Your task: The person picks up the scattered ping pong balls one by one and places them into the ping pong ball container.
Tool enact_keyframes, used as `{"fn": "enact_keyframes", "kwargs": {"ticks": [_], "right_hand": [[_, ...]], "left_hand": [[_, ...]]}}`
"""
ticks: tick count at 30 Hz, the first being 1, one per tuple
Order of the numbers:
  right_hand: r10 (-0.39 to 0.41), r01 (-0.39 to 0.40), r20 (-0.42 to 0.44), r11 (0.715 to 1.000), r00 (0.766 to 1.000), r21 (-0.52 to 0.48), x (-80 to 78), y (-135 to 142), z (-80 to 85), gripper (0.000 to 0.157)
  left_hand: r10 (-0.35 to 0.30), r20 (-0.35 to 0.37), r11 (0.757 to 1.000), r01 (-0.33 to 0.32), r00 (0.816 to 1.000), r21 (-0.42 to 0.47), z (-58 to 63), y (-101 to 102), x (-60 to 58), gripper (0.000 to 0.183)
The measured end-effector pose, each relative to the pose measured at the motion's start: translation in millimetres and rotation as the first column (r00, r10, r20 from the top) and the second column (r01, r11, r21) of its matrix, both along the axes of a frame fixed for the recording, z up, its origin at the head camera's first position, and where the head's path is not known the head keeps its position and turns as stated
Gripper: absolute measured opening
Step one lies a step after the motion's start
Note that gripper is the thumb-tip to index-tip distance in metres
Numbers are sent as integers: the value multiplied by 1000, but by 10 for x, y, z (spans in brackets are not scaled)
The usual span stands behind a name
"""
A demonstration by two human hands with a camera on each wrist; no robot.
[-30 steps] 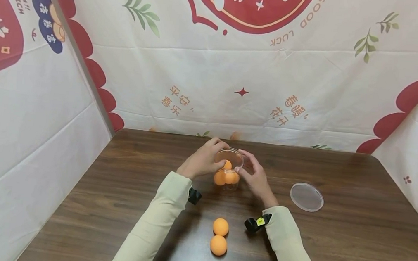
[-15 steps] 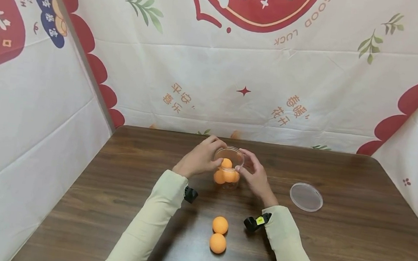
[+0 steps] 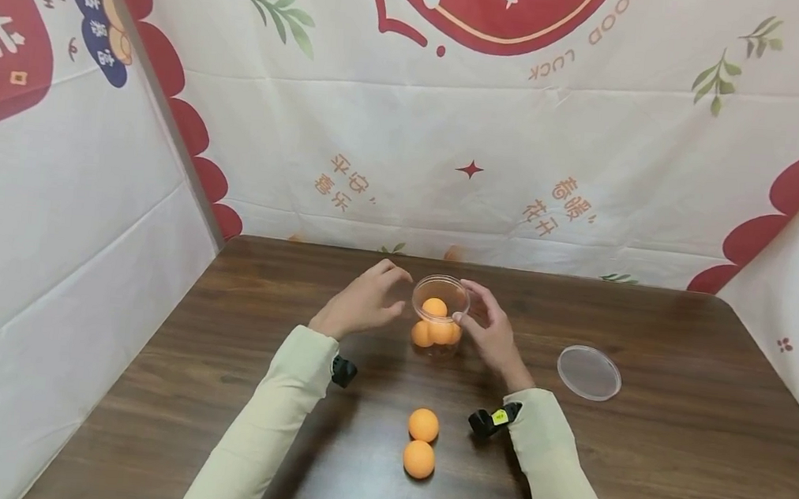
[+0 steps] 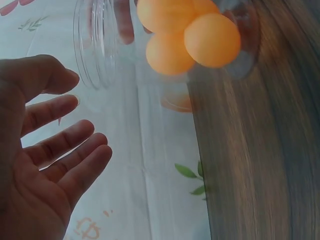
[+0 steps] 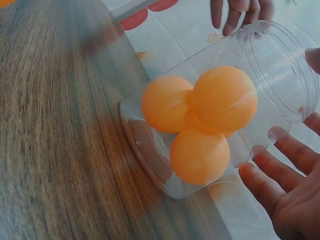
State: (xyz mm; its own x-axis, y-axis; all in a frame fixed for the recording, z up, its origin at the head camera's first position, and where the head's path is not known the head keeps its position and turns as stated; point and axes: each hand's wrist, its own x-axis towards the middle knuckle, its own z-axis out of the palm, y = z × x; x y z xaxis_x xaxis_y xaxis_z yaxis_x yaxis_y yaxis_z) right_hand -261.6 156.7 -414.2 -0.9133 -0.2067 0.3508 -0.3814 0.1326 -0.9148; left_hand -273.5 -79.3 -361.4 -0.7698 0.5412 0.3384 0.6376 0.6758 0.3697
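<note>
A clear plastic jar (image 3: pixel 436 351) stands upright on the table with several orange ping-pong balls (image 5: pixel 224 99) inside. My right hand (image 3: pixel 492 333) holds it at the right side of the rim, thumb in front and fingers behind. My left hand (image 3: pixel 364 302) is off to the left of the jar, fingers spread and loosely bent, with a gap to the rim. The left wrist view shows nothing in that hand (image 4: pixel 55 145). Two more orange ping-pong balls (image 3: pixel 423 425) lie one behind the other on the table, nearer the person.
A round clear lid (image 3: pixel 589 372) lies flat on the brown wooden table (image 3: pixel 676 432), right of the right hand. Behind the table's far edge hangs a printed white cloth (image 3: pixel 381 129), and similar cloth runs along the left and right sides.
My left hand has let go of the jar's rim and moved left, away from it. The right hand stays at the rim; the jar, lid and loose balls keep their places.
</note>
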Motion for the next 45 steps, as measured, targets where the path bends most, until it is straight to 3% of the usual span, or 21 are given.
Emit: {"fn": "enact_keyframes", "kwargs": {"ticks": [10, 20, 24, 32, 45], "right_hand": [[-10, 10, 0, 999, 1000, 35, -94, 40, -171, 52], [-9, 10, -13, 999, 1000, 35, -88, 29, -160, 52], [-5, 5, -3, 999, 1000, 39, -54, 21, -118, 53], [-1, 0, 27, 999, 1000, 42, 106, -20, 124, 51], [-5, 3, 34, 998, 999, 58, 120, -25, 160, 51]], "left_hand": [[-11, 27, 998, 12, 1000, -57, -107, -156, 156, 32], [-69, 95, 994, 76, 993, -72, -147, -149, 292, 36], [-112, 131, 991, 121, 985, -61, -188, -87, 363, 38], [-203, 226, 973, 222, 953, -60, -393, 86, 504, 39], [-201, 288, 950, 257, 937, -176, -513, 290, 730, 41]]}}
